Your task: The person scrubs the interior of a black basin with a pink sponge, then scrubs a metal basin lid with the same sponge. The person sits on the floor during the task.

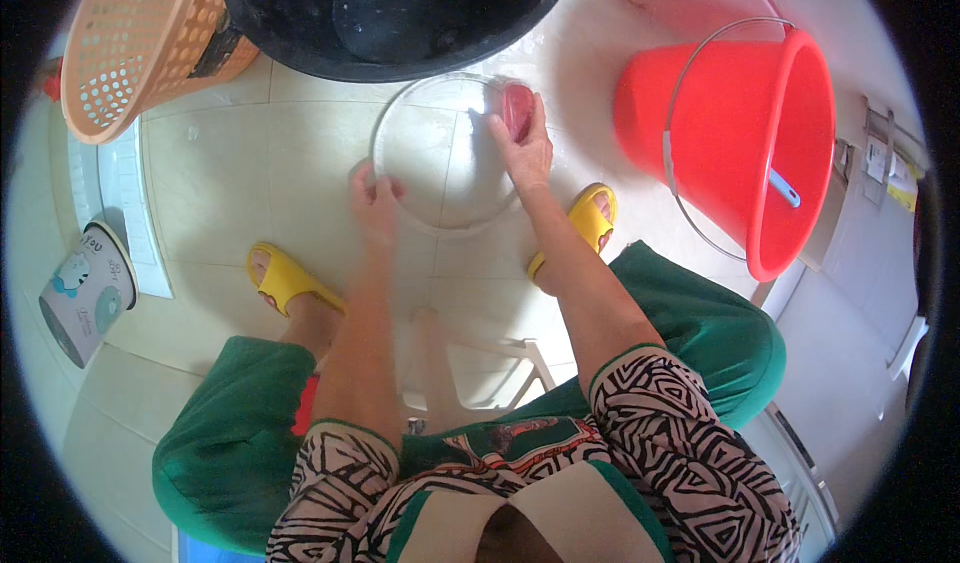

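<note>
1. Left hand (376,201), blurred: pinching the rim of a clear round disc (440,153).
2. Right hand (526,155): gripping a red oval object (517,113) at disc's upper right edge.
3. Disc: between hands, near black basin (400,13).

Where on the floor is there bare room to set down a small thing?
The floor is mostly bare between the basket, the left slipper and the disc. A narrower patch shows between disc and bucket. It is crowded at the top, where basket and basin stand side by side, and at the disc, with the left hand and right hand there.
</note>
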A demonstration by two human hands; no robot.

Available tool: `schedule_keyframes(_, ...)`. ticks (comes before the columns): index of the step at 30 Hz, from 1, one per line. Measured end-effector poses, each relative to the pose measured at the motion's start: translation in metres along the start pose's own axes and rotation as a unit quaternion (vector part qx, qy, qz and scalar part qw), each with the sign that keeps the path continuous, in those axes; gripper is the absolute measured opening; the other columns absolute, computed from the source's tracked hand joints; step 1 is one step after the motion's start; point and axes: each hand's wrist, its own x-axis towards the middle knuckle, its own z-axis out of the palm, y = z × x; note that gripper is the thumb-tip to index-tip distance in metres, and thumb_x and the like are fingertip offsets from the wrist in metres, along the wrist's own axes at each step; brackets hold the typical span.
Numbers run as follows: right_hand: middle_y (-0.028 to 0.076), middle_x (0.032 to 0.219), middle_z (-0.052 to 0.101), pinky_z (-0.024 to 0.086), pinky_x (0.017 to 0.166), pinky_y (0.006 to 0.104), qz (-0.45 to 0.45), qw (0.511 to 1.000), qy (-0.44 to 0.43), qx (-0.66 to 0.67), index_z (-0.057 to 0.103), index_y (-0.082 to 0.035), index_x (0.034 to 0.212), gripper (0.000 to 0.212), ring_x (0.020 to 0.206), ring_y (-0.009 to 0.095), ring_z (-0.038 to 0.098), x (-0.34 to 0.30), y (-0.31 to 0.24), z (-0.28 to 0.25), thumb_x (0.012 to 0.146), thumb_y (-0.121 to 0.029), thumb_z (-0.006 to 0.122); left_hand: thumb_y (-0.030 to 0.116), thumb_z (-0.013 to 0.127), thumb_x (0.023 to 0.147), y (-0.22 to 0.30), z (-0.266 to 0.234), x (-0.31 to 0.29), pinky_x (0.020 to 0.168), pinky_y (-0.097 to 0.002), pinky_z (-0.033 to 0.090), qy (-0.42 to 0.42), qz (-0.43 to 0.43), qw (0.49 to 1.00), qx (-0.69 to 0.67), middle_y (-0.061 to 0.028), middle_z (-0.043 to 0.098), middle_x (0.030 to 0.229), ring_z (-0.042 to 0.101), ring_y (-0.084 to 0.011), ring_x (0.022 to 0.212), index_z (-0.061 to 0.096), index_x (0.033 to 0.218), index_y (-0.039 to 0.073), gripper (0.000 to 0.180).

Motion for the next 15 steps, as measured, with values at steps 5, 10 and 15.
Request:
schedule_keyframes(5, 0.021, 0.114, 0.063, 0.047, 0.091, 0.0407, 0.045, 0.998, -0.026, -0.047, 0.034, -0.015, 0.144, 0.081, 0.105, 0.035, 0.061, 0.007, 0.032, -0.011, 0.078, -0.046, 0.069, 0.029, 0.059, 0.09, 0.017, -0.003, -0.015, 0.071, -0.0318, 0.053, -0.086, -0.152, 0.985, -0.006, -0.0052, 0.065, 0.088, 0.065, -0.0172, 0.08, 0.05, 0.127, 0.007, 0.044)
schedule_keyframes(10, 0.02, 0.11, 0.065, 0.048, 0.09, 0.0414, 0.031, 0.995, -0.042, -0.088, 0.034, -0.019, 0.144, 0.078, 0.102, 0.036, 0.062, 0.016, 0.034, -0.017, 0.08, -0.051, 0.065, 0.037, 0.057, 0.093, 0.051, 0.013, 0.018, 0.064, -0.031, 0.054, -0.105, -0.1, 0.989, 0.028, -0.0078, 0.066, 0.09, 0.065, -0.0176, 0.071, 0.052, 0.131, 0.01, 0.047)
schedule_keyframes(15, 0.021, 0.107, 0.065, 0.048, 0.088, 0.0418, 0.037, 0.992, -0.048, -0.114, 0.033, -0.018, 0.144, 0.077, 0.101, 0.037, 0.063, 0.022, 0.028, -0.022, 0.082, -0.052, 0.063, 0.034, 0.054, 0.094, 0.071, 0.029, 0.032, 0.057, -0.0291, 0.053, -0.148, -0.108, 0.975, 0.127, -0.0084, 0.066, 0.09, 0.064, -0.0169, 0.062, 0.055, 0.125, 0.005, 0.043)
